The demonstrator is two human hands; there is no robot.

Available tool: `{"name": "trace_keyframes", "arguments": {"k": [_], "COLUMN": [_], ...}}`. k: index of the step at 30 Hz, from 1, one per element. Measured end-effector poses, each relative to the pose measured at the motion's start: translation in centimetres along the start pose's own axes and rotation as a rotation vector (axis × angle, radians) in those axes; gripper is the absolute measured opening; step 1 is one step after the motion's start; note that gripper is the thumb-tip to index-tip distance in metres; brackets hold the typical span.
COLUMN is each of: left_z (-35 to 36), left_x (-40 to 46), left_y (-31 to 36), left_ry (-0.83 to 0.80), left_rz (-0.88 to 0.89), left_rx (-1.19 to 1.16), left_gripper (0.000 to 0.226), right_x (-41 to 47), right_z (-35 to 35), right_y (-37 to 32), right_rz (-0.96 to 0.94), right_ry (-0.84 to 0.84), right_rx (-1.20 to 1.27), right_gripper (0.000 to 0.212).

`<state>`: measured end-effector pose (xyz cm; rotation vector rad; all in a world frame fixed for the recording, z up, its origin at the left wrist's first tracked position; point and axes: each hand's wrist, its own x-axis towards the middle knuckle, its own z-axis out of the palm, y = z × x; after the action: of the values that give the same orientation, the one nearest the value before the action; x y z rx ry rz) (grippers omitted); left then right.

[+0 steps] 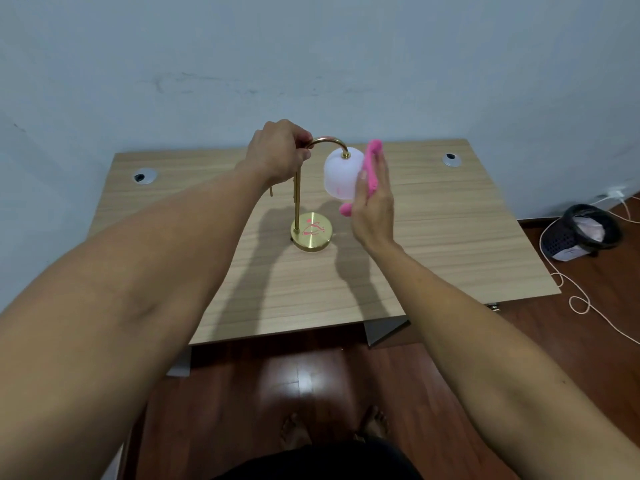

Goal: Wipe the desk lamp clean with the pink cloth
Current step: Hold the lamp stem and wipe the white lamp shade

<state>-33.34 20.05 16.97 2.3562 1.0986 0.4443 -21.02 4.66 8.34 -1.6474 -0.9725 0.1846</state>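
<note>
Desk lamp [313, 188] stands mid-table [450, 237], brass disc base at 6 o'clock of the shade. Left hand [277, 150] clenched round the arched neck; looks the sound hold, stiff metal. Right hand [372, 199] flat, pressing the pink cloth [372, 168] against the shade [341, 176] at its 3 o'clock side. Shade probably light, smooth, possibly fragile; cloth soft, compliant. Base looks heavy enough to steady it. Table edges well apart from the base; open room all round.
</note>
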Motion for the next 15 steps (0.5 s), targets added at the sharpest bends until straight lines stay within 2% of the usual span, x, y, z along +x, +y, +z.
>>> {"name": "trace_keyframes", "arguments": {"k": [2,4,7,9,11,15], "left_z": [0.0,0.0,0.1,0.1,0.1,0.1], "left_x": [0.0,0.1,0.2,0.4,0.4,0.4], "left_y": [-0.1,-0.2,-0.3,-0.4,-0.4,-0.2], "left_ry": [0.004,0.004,0.006,0.004,0.001,-0.001], "left_rz": [0.003,0.008,0.015,0.019,0.019,0.016], "left_rx": [-0.001,-0.002,0.002,0.004,-0.004,-0.017], "left_gripper": [0.018,0.019,0.023,0.022,0.021,0.020], "right_x": [-0.4,-1.7,-3.2,-3.3,-3.4,-4.5], "right_z": [1.0,1.6,1.0,0.2,-0.1,0.0], "right_y": [1.5,2.6,5.1,6.7,7.5,7.9], "right_rz": [-0.278,-0.346,-0.504,-0.601,-0.589,-0.460], "right_ry": [-0.166,-0.233,-0.308,-0.382,-0.434,-0.471], "right_rx": [-0.411,-0.775,-1.083,-1.190,-1.221,-1.046], "right_gripper": [0.058,0.063,0.071,0.075,0.078,0.073]}}
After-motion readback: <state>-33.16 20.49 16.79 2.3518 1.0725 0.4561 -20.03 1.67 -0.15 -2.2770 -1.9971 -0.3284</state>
